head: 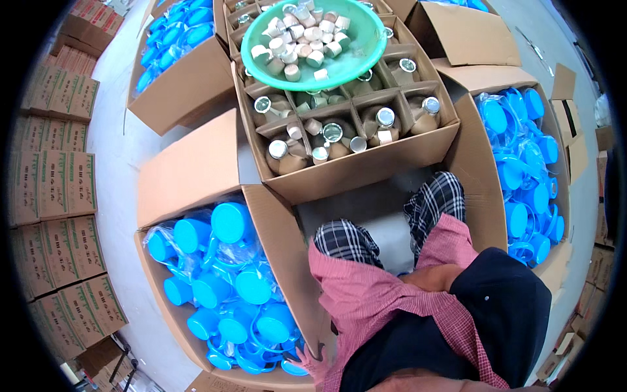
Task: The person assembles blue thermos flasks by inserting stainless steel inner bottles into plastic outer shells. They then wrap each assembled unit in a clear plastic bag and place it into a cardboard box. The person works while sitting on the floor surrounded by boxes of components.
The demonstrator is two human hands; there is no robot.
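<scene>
My left hand (312,363) is at the near corner of an open carton (281,264) on my left, its fingers spread by a blue plastic lid (295,367). Whether they grip it is unclear. Blue plastic caps with loops (211,289), partly in clear film, fill this carton. My right hand is out of view; part of the bare forearm (431,278) shows beside the pink checked cloth. Before me, a divided carton (362,169) holds clear bottles (385,117) with silvery tops, and loose pale caps (321,154) lie among them. A green basin (313,81) of pale, silver-edged caps rests on top.
More blue caps fill an open carton (504,196) on my right and another (181,100) at the far left. Raised flaps (188,171) stick out around them. Stacked printed cartons (54,186) line the left side. My knees (348,240) are between the cartons.
</scene>
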